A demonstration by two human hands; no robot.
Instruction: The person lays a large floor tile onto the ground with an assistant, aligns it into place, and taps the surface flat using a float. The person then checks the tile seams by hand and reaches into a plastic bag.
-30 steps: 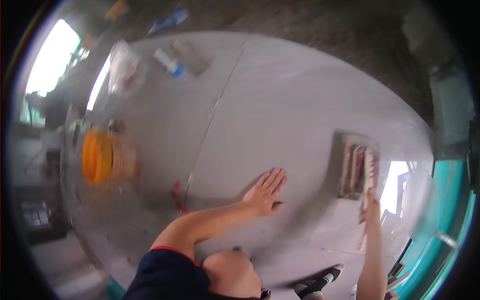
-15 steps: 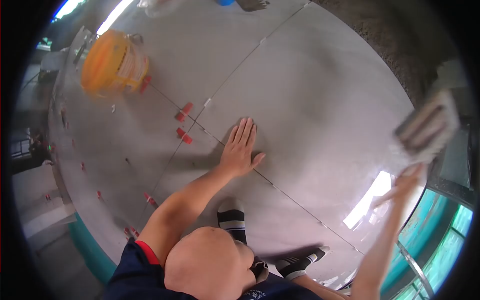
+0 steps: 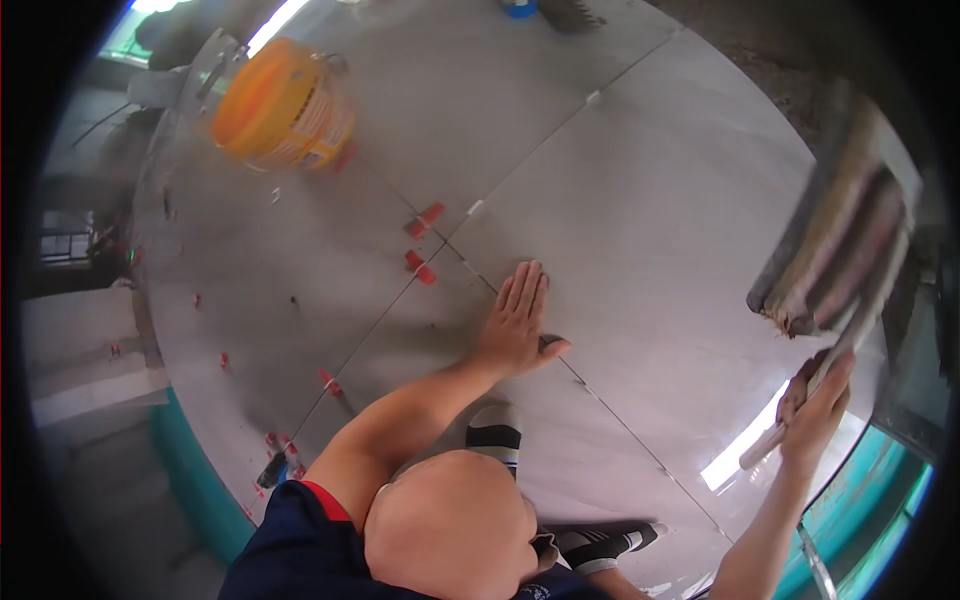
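Fisheye-bent edges, glare on tiles [image 3: 660, 270], blurred bucket [image 3: 288, 108]

Two bare hands [image 3: 510, 337] [image 3: 818, 412], one handled tool [image 3: 848, 225], one yellow bucket [image 3: 312, 125] over there, two striped socks [image 3: 494, 437], at least eight red clips [image 3: 431, 217]

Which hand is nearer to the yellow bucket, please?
Left. The left hand rests palm down on the tiles, to the lower right of the yellow bucket in the picture. The right hand, holding a tool, is farther off, toward the picture's right edge.

Your right grip [image 3: 815, 410] hides part of the tool handle [image 3: 762, 449]; left beyond your left grip [image 3: 513, 325], the yellow bucket [image 3: 306, 118] blurs.
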